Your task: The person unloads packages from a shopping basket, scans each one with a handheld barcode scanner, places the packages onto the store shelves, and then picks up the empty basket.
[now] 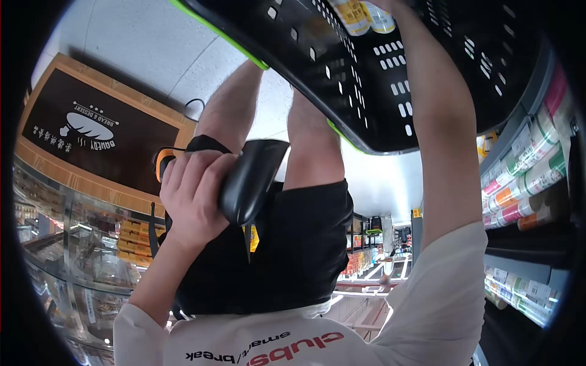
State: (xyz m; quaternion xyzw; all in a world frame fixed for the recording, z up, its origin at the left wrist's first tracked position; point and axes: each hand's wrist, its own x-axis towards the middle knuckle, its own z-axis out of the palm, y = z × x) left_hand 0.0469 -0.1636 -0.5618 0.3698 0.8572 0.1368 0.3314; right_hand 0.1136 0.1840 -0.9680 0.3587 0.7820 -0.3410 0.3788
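My left hand [198,189] is closed around a black handheld barcode scanner [251,180] with an orange part, held in front of my black shorts. My right arm reaches over and into a large black shopping basket [342,79] with slotted walls and green trim. At the top edge, only a small part of my right hand [386,5] shows, beside two containers. One container [352,17] has a yellow label; the other container [381,19] is white with yellow. The fingers of my right hand are cut off by the frame, so I cannot see their grip.
To the left is a wood-framed bakery sign [79,128] above a glass display case [91,262] with packaged goods. Several colourful packages [525,177] line shelves along the right. Pale floor [152,49] lies around my legs, and a dark cable curves by the sign.
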